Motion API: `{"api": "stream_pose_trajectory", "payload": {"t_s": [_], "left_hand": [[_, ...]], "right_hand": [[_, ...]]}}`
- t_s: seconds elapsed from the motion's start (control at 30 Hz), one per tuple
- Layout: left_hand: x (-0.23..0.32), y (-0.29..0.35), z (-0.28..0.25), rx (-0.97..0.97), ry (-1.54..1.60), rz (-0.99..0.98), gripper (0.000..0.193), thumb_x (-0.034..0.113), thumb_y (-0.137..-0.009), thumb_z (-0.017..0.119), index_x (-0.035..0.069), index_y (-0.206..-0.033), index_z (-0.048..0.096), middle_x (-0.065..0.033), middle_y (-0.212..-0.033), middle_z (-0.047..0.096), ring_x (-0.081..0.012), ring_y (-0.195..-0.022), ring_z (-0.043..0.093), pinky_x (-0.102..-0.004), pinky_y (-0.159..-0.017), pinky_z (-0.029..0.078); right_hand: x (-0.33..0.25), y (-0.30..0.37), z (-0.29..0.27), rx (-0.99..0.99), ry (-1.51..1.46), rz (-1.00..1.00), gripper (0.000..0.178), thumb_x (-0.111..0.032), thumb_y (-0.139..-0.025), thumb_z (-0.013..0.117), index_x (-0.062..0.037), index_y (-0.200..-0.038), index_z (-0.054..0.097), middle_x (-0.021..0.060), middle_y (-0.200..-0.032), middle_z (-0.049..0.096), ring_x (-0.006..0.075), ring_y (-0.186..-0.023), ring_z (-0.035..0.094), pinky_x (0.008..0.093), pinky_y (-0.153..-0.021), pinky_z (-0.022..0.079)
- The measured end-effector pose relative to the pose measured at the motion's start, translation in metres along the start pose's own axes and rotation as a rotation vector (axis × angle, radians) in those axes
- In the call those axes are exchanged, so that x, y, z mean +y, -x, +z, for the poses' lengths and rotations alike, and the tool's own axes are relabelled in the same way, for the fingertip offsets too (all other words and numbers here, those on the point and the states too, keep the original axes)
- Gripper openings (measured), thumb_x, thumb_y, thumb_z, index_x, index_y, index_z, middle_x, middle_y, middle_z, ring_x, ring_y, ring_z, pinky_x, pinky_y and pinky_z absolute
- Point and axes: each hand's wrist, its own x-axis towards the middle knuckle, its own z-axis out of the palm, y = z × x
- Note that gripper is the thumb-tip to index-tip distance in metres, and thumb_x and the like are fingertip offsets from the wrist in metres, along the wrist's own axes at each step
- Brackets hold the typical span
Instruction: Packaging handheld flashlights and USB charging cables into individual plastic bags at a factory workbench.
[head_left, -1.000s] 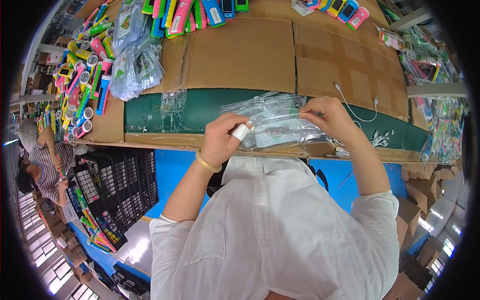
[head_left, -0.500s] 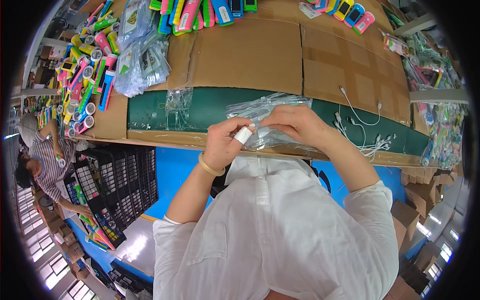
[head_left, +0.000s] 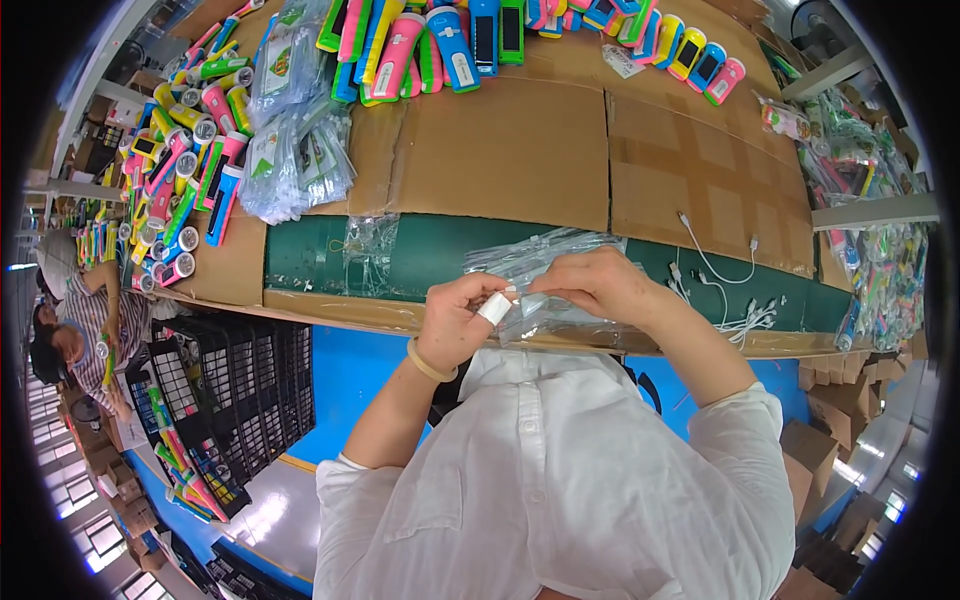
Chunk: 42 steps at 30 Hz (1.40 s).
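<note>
My left hand [head_left: 452, 320] is closed in a pinch over the front edge of the table, a white wrap around one of its digits. Facing it, my right hand [head_left: 610, 288] also pinches with thumb and forefinger. Between the fingertips is a small whitish bit, too small to name. Clear plastic bags [head_left: 515, 255] lie flat just beyond and under both hands. Right of my right hand, white charging cables [head_left: 752, 320] lie in a loose bundle, one cable [head_left: 713, 265] stretching up onto the cardboard.
Colourful flashlights [head_left: 395, 60] stand in rows at the back, with more heaped at left [head_left: 180, 170]. Packed clear bags [head_left: 290, 165] sit beside that heap. Bagged items [head_left: 870, 160] fill the right side. A black crate [head_left: 250, 390] and a co-worker [head_left: 85, 325] are at lower left.
The view has shifted, so the table and my hands appear lower. Both hands keep their pinch close together. The co-worker at left has shifted their arms.
</note>
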Motion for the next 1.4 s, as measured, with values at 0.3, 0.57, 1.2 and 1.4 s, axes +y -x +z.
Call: {"api": "stream_pose_trajectory", "payload": {"t_s": [0.3,0.57,1.2,1.4], "left_hand": [[0.006,-0.025,-0.007,-0.088,-0.533,0.426,0.017,0.004,-0.079,0.073,0.008,-0.094,0.071,-0.0087,-0.085,0.066,-0.0279,-0.069,0.064,-0.0362,-0.063,0.054],[0.017,-0.023,-0.012,-0.354,-0.157,0.543,0.017,0.001,-0.074,0.076,0.007,-0.089,0.069,-0.0075,-0.095,0.071,-0.0256,-0.079,0.070,-0.0332,-0.067,0.056],[0.008,-0.028,-0.016,-0.357,-0.499,0.549,0.034,-0.004,-0.067,0.068,0.012,-0.097,0.069,-0.0073,-0.092,0.061,-0.0289,-0.082,0.064,-0.0381,-0.068,0.052],[0.007,-0.038,0.011,-0.240,-0.501,0.663,0.020,0.000,-0.072,0.074,0.006,-0.091,0.072,-0.0079,-0.086,0.062,-0.0269,-0.073,0.062,-0.0364,-0.063,0.052]], "right_hand": [[0.016,-0.022,-0.008,-0.117,-0.169,0.115,0.008,-0.012,-0.089,0.074,-0.0067,-0.095,0.072,0.0092,-0.083,0.070,0.0279,-0.078,0.068,0.0372,-0.067,0.052],[0.128,-0.111,-0.092,-0.288,-0.558,0.547,0.041,-0.040,-0.091,0.074,-0.0080,-0.116,0.071,-0.0027,-0.093,0.069,0.0091,-0.080,0.061,0.0265,-0.073,0.050],[0.102,-0.103,-0.060,0.288,-0.646,0.422,0.032,-0.029,-0.095,0.072,-0.0060,-0.116,0.064,-0.0009,-0.099,0.067,0.0064,-0.081,0.058,0.0226,-0.069,0.045],[0.023,0.001,-0.047,-0.020,-0.461,0.371,0.050,-0.024,-0.086,0.080,-0.0013,-0.125,0.058,0.0135,-0.110,0.069,0.0230,-0.102,0.066,0.0390,-0.085,0.052]]}}
